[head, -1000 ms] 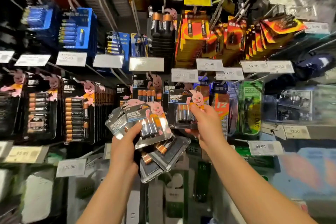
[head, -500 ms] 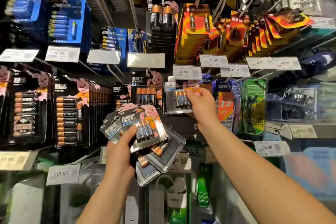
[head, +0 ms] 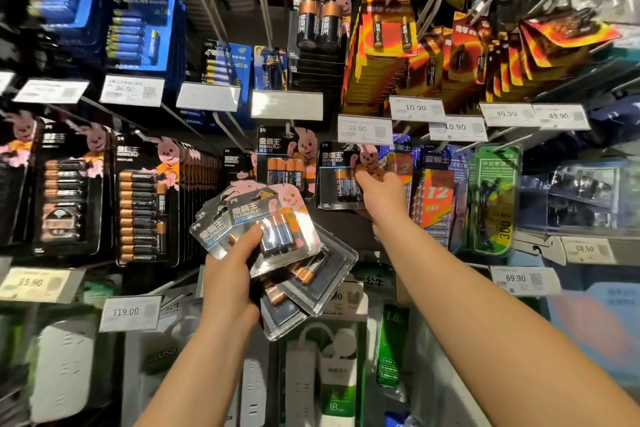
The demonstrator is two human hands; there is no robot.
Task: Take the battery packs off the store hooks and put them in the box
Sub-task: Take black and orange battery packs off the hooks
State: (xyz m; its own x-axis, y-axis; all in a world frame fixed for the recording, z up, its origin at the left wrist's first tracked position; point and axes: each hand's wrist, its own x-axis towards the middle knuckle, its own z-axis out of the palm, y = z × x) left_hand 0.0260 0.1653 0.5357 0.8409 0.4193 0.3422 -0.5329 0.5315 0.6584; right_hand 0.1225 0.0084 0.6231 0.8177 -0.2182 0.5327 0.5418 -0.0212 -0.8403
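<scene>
My left hand (head: 230, 274) grips a fanned stack of several Duracell battery packs (head: 277, 232) in front of the shelf, thumb pressed on the top card. My right hand (head: 379, 189) reaches up to a black Duracell pack (head: 337, 177) hanging under the 22.90 price tag (head: 365, 130), its fingers pinching the pack's right side. Another small Duracell pack (head: 282, 159) hangs just left of it. No box is in view.
Large black Duracell packs (head: 145, 204) hang in rows at the left, blue packs (head: 142, 31) above them, orange packs (head: 384, 55) at the upper right. A green packet (head: 493, 198) and blue "12" packs (head: 438, 198) hang right of my hand. Power strips (head: 301, 381) sit below.
My right hand moved up and back to the hook with the pack it pinches. The left hand kept its stack and shifted slightly as the view tilted up.
</scene>
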